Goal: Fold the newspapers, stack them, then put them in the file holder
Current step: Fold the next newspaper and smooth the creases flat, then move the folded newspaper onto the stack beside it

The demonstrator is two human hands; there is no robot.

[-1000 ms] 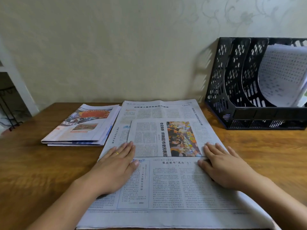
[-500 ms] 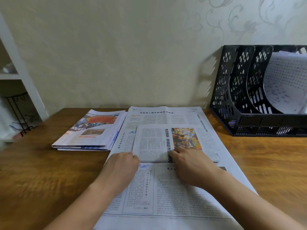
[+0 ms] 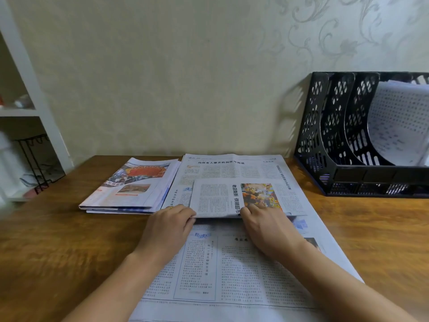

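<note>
A small folded newspaper (image 3: pixel 216 198) with a colourful photo lies on a large open newspaper (image 3: pixel 232 275) spread across the wooden table (image 3: pixel 58 252). My left hand (image 3: pixel 169 226) grips the folded paper's near left corner, fingers curled at the edge. My right hand (image 3: pixel 267 228) holds the same near edge at its middle, fingertips on top by the photo. That edge sits slightly raised, with a shadow under it. A stack of folded newspapers (image 3: pixel 134 189) lies to the left. The black mesh file holder (image 3: pixel 325 135) stands at the back right.
A curled printed sheet (image 3: pixel 399 126) stands in the holder's right slot; the two left slots look empty. A white shelf unit (image 3: pixel 30 89) with a black wire rack stands beyond the table's left edge. The wall runs directly behind the table.
Both hands went from lying flat on the open paper to the folded paper's near edge and took hold of it. My right hand slid left toward the photo. The view tilted up.
</note>
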